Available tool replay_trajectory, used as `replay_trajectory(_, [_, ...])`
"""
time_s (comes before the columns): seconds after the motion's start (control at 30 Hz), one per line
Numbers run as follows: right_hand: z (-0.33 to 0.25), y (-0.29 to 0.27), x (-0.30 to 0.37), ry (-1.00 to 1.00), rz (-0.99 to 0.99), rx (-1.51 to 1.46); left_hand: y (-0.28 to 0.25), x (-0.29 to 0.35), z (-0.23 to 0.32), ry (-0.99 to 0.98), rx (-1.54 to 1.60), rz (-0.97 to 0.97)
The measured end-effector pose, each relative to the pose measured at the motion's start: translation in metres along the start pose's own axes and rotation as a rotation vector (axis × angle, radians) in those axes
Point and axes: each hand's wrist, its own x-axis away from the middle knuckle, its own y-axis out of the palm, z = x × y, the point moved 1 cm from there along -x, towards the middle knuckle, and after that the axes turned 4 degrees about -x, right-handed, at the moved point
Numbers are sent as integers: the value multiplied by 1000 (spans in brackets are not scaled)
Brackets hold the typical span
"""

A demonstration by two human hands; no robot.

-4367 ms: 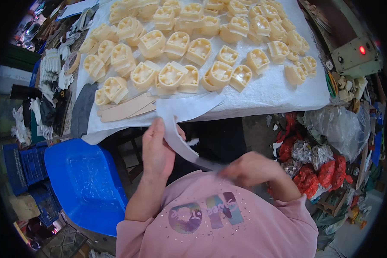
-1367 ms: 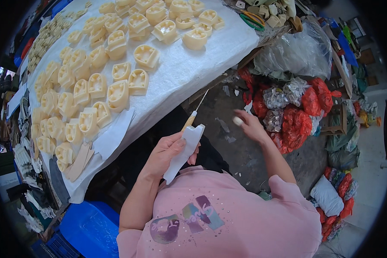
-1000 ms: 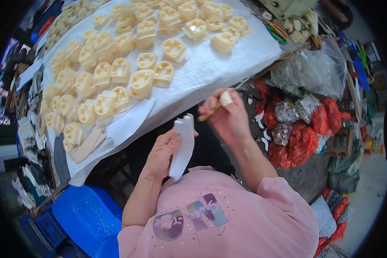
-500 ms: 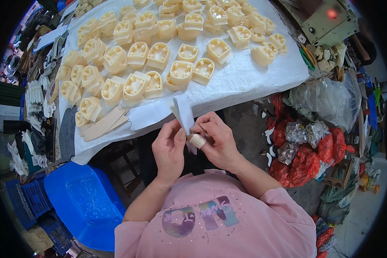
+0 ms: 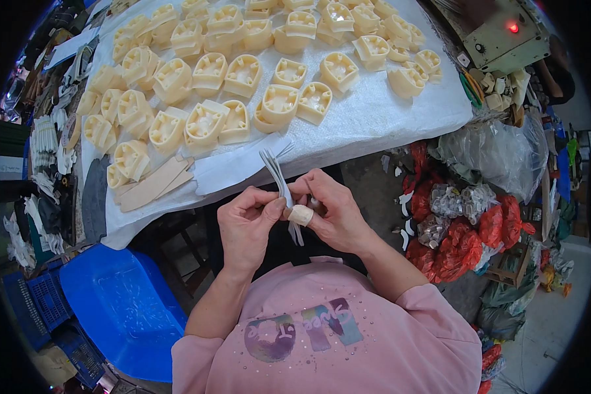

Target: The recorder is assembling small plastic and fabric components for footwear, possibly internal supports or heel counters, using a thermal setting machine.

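White strips (image 5: 278,174), thin and stacked into a bundle, are now standing nearly edge-on between the two hands, their upper ends splaying into separate layers; about a second ago the left hand (image 5: 246,223) was holding them alone, broad face showing, while the right hand (image 5: 335,210) was working apart from them with a wooden-handled, thin-shafted tool; now both hands are meeting at the bundle, which is suggesting that the handling is turning from one-handed holding to closer work on the layers themselves. The left thumb and forefinger are pinching the strips from the left, around the middle of their length; the right fingers are pinching from the other side, the thumb in its cream-coloured cover (image 5: 301,215) lying just beside the left thumb; whether the right hand is also keeping the tool, its curled fingers are making impossible to tell. Above the grip the splayed ends are leaning a little left, appearing in front of the flat white sheets (image 5: 236,165) at the near edge of the cloth-covered table (image 5: 407,125); below it the lower ends are hanging out beneath the thumbs, toward the pink shirt (image 5: 374,328); the middle is staying hidden by the fingers.
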Motion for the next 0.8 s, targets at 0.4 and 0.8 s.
replay_trajectory(0.4, [4, -9, 1, 147, -115, -173, 3, 2, -6, -94, 103, -37])
replay_trajectory(0.8, [9, -9, 0, 124, -87, -178, 4, 5, -6, -72, 25, -27])
